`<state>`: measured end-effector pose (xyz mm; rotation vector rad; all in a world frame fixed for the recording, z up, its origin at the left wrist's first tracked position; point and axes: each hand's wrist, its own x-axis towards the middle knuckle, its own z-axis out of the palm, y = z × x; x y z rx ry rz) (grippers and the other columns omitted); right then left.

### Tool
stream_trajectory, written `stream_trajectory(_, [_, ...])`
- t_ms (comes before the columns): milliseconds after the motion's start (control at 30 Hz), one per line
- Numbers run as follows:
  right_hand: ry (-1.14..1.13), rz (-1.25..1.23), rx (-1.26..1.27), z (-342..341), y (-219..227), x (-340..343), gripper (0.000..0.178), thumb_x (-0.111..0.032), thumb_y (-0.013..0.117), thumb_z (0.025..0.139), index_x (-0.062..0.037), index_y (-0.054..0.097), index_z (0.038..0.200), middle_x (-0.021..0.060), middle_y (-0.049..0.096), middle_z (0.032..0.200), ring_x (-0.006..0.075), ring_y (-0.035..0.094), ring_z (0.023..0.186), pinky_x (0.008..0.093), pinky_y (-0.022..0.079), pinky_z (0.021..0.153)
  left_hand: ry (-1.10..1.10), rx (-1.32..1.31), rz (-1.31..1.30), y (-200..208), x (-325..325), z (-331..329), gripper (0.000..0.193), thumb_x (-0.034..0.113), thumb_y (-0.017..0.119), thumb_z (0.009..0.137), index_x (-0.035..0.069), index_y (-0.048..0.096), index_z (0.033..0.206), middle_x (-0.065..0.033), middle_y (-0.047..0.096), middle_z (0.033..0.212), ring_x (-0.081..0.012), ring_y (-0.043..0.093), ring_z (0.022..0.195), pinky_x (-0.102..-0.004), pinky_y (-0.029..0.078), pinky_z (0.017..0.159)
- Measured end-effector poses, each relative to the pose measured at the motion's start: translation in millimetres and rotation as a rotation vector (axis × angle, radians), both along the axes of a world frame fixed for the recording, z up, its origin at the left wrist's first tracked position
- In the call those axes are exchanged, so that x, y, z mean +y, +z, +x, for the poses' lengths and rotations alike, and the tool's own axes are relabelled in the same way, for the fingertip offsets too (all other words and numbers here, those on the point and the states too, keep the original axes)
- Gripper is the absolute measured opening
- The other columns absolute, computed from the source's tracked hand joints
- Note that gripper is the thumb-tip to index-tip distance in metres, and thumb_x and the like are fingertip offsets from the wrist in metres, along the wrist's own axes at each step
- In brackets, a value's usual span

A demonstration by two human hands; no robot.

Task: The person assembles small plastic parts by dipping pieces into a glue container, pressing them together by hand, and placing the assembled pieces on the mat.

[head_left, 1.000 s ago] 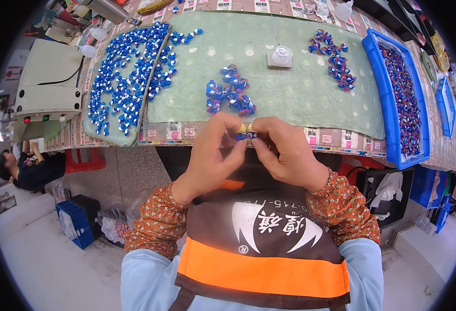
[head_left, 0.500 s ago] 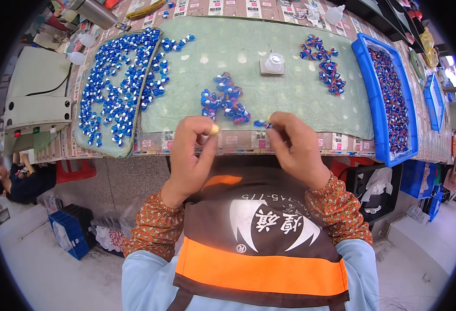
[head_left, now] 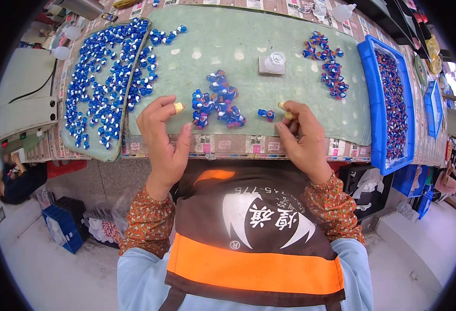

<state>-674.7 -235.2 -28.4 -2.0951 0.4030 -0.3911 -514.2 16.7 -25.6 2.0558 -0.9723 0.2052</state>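
My left hand (head_left: 163, 137) is open, thumb and index finger spread, with a yellow cover on a fingertip. It hovers at the near edge of the green mat (head_left: 186, 67), nothing in it. On the right, my right hand (head_left: 304, 137) also has a gap between thumb and fingers and wears a yellow fingertip cover. Just left of its fingertips, a small blue, white and orange-red plastic piece (head_left: 266, 114) lies on the mat. Between my hands, nearer the left, sits a loose heap of similar pieces (head_left: 217, 101).
Blue-and-white pieces (head_left: 101, 78) cover a padded board at left, some spilling onto the mat. A small clear container (head_left: 275, 62) stands on a pale block. More multicoloured pieces (head_left: 333, 78) lie at right, beside a blue tray (head_left: 365, 78) full of them. Another person (head_left: 23, 181) is at far left.
The small piece that was at my right fingertips now rests on the mat, let go. My left hand has moved left and its fingers have spread. The view has shifted slightly.
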Motion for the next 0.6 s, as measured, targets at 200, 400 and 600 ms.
stream_trajectory(200, [-0.035, 0.040, -0.046, -10.5, 0.7, -4.4, 0.029, 0.004, 0.067, 0.093, -0.0014, 0.063, 0.121, -0.0031, 0.059, 0.087, 0.0017, 0.045, 0.067, 0.0192, 0.037, 0.059, -0.063, -0.016, 0.078, -0.9, -7.6, 0.3, 0.052, 0.031, 0.074, 0.093, 0.010, 0.053, 0.135, -0.0186, 0.045, 0.152, -0.0373, 0.036, 0.141, -0.0496, 0.024, 0.118])
stream_trajectory(400, [-0.029, 0.085, -0.060, -9.3, 1.8, -6.6, 0.028, 0.004, 0.067, 0.093, -0.0013, 0.063, 0.120, -0.0025, 0.060, 0.090, 0.0017, 0.046, 0.070, 0.0189, 0.037, 0.059, -0.133, -0.016, 0.161, 3.9, -10.0, 3.0, 0.080, 0.050, 0.079, 0.086, 0.014, 0.043, 0.148, -0.0216, 0.025, 0.167, -0.0433, 0.017, 0.156, -0.0529, 0.014, 0.124])
stream_trajectory(600, [0.074, 0.024, -0.031, -1.2, 10.4, -8.5, 0.034, 0.005, 0.069, 0.089, -0.0019, 0.063, 0.122, 0.0020, 0.062, 0.089, 0.0056, 0.052, 0.068, 0.0219, 0.043, 0.060, -0.169, 0.006, 0.335, 15.2, -17.1, 2.5, 0.097, 0.057, 0.083, 0.079, 0.016, 0.038, 0.155, -0.0224, 0.015, 0.172, -0.0445, 0.006, 0.160, -0.0566, 0.009, 0.125])
